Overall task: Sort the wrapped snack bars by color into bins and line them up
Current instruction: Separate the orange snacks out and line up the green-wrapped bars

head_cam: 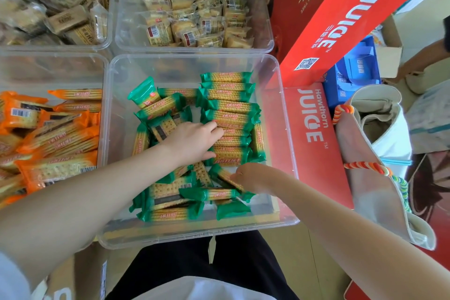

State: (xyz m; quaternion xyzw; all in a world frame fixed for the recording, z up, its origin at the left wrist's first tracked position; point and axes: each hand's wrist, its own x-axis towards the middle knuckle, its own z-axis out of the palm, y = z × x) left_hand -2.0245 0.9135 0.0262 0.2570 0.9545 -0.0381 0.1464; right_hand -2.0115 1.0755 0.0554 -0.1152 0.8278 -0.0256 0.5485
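Four clear bins: two near, two far, set in a grid, walls touching or just beside one another.
Near-right clear bin: holds green-wrapped cracker bars only; both hands inside it.
Green-wrapped cracker bars: long narrow packs, green crimped ends, clear middle showing pale yellow dimpled crackers, red lettering along the side; some flipped to show a dark label and barcode.
Lined-up row: along the bin's right half, bars lying crosswise, side by side, edges touching, running from far wall toward the near side.
Loose heap: left and near part of the same bin, bars crossed and tilted at mixed angles.
Left hand: palm down on the row, fingers fairly straight and close together, tips pressing a bar at mid-row, thumb against the next bar nearer.
Right hand: at the near end of the row, fingers curled, pinching one green bar that lies tilted on the heap.
Near-left bin: orange-wrapped cracker bars, same shape, partly ordered, partly heaped.
Far-right bin: yellowish snacks in clear wrappers, jumbled.
Far-left bin: brown-toned wrapped snacks, blurred.
Red juice cartons: just right of the bins, one flat, one leaning above.
Cloth tote bag: right of the cartons, with a striped twisted handle.
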